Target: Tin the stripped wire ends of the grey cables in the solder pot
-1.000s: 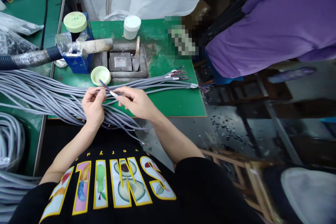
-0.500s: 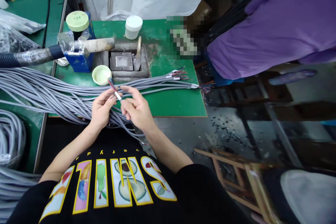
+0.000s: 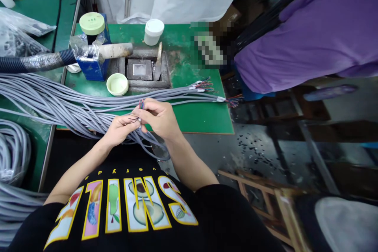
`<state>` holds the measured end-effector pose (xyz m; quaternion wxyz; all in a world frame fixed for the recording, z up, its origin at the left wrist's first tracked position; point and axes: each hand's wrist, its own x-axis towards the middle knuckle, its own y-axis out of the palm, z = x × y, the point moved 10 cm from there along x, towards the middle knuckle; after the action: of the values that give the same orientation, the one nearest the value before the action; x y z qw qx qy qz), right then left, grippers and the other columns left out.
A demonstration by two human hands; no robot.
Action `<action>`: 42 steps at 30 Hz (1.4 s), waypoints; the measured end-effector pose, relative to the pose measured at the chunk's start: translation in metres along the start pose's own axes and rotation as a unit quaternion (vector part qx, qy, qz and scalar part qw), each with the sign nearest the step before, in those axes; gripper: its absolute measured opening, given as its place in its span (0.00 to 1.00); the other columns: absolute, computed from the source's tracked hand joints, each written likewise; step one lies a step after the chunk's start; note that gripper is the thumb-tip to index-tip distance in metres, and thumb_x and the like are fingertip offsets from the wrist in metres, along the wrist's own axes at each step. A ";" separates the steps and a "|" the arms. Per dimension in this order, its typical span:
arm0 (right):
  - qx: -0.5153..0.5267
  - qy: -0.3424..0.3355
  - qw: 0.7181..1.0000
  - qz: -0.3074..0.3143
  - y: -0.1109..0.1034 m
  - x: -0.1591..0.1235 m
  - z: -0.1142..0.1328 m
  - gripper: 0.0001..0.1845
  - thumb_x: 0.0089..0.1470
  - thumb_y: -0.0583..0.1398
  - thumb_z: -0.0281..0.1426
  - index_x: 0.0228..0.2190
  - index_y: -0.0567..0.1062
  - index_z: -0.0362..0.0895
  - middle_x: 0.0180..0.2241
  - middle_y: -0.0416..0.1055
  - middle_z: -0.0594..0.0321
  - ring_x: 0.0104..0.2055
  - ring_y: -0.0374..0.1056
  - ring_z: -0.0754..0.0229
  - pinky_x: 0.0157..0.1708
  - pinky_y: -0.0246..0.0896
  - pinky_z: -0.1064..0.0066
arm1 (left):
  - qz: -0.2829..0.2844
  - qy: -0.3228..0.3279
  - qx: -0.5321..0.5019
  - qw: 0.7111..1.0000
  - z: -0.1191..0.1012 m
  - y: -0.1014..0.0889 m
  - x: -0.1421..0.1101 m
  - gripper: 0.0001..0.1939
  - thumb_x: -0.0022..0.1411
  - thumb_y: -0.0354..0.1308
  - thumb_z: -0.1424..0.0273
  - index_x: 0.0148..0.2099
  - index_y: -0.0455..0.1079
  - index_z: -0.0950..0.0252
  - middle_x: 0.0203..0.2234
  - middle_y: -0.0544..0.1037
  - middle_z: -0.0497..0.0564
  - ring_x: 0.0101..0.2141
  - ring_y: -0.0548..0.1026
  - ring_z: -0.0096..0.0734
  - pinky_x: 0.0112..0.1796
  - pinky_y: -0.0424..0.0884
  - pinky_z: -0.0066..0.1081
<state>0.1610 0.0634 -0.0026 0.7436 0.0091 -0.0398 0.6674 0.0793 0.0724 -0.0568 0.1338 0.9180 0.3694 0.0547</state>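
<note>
My right hand is closed around the stripped end of a grey cable, and its coloured wires stick up above my fingers. My left hand pinches a thin dark wire right beside it, fingertips touching the right hand. Both hands hover over a thick bundle of grey cables that runs across the green mat. More stripped cable ends lie fanned out on the mat to the right.
Behind my hands sit a metal solder pot, a pale green lid, a blue box with a round green-lidded jar, a white jar and a corrugated hose. A person in purple stands at right. A wooden frame lies on the floor.
My right hand has closed over the cable end and turned it upright. My left hand slid lower and now pinches a thin wire. Both hands drew closer together.
</note>
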 end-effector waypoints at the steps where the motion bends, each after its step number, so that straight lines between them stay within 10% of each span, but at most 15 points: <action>1: 0.008 0.002 1.000 -0.005 0.001 0.000 -0.001 0.13 0.50 0.63 0.37 0.19 0.73 0.43 0.22 0.65 0.67 0.17 0.61 0.69 0.21 0.61 0.71 | 0.005 0.000 0.006 1.000 -0.003 0.002 0.000 0.17 0.57 0.63 0.57 0.28 0.79 0.66 0.26 0.81 0.54 0.32 0.77 0.35 0.40 0.71 0.33; 15: 0.118 0.032 0.988 -0.090 -0.019 0.011 -0.022 0.19 0.41 0.66 0.39 0.11 0.68 0.44 0.16 0.62 0.67 0.21 0.59 0.66 0.23 0.55 0.71 | 0.001 -0.007 0.027 1.000 -0.010 0.005 0.000 0.17 0.55 0.63 0.55 0.32 0.78 0.66 0.22 0.79 0.52 0.27 0.76 0.31 0.35 0.73 0.32; 22: 0.050 -0.051 0.978 -0.198 -0.072 0.012 0.001 0.16 0.44 0.64 0.42 0.15 0.71 0.46 0.17 0.64 0.67 0.19 0.53 0.68 0.21 0.51 0.71 | -0.026 0.002 0.036 0.999 -0.013 0.001 -0.004 0.17 0.53 0.65 0.55 0.29 0.79 0.65 0.22 0.79 0.53 0.27 0.75 0.31 0.34 0.72 0.31; 29: -0.190 -0.078 0.976 -0.079 -0.025 -0.004 0.030 0.12 0.48 0.64 0.33 0.16 0.74 0.44 0.17 0.66 0.67 0.21 0.58 0.67 0.23 0.54 0.72 | -0.045 0.002 0.028 0.999 -0.010 -0.001 -0.002 0.16 0.51 0.66 0.55 0.27 0.79 0.65 0.23 0.79 0.52 0.27 0.74 0.29 0.34 0.72 0.30; 42: -0.122 -0.121 0.975 -0.140 -0.032 -0.015 0.024 0.10 0.49 0.63 0.30 0.18 0.76 0.46 0.19 0.68 0.66 0.22 0.61 0.65 0.25 0.59 0.70 | -0.083 -0.017 -0.038 0.996 0.004 -0.012 -0.003 0.16 0.51 0.67 0.55 0.30 0.79 0.64 0.23 0.80 0.52 0.28 0.76 0.31 0.39 0.72 0.33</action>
<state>0.1902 0.0429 0.0215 0.8149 0.0045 -0.2094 0.5405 0.0703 0.0780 -0.0640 0.1795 0.8791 0.4396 0.0417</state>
